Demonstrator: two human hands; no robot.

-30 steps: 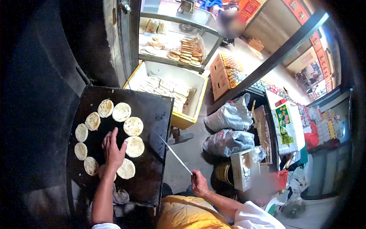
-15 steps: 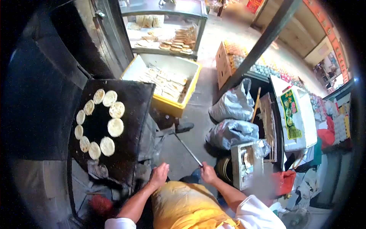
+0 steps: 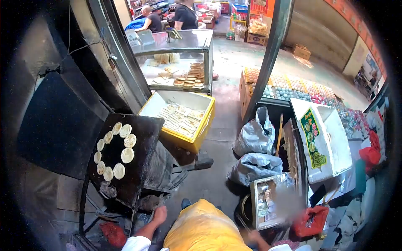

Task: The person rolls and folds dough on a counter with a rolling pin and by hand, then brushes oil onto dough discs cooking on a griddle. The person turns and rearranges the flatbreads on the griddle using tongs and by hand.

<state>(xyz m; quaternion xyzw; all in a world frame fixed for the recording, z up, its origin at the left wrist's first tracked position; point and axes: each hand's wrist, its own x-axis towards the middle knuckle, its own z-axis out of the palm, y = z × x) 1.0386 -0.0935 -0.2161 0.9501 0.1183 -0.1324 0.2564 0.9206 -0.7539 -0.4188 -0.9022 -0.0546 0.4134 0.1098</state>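
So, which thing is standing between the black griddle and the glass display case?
In the head view, a yellow box with pale flat pieces inside stands between the griddle and the display case.

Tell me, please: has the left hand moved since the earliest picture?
Yes. The left hand was over the griddle; now it is off the griddle, past its near edge, toward the person's body.

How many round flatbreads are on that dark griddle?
10 round flatbreads, in a ring on the dark griddle: two at the far end, four down the left, two down the right, two at the near end. None looks hidden.
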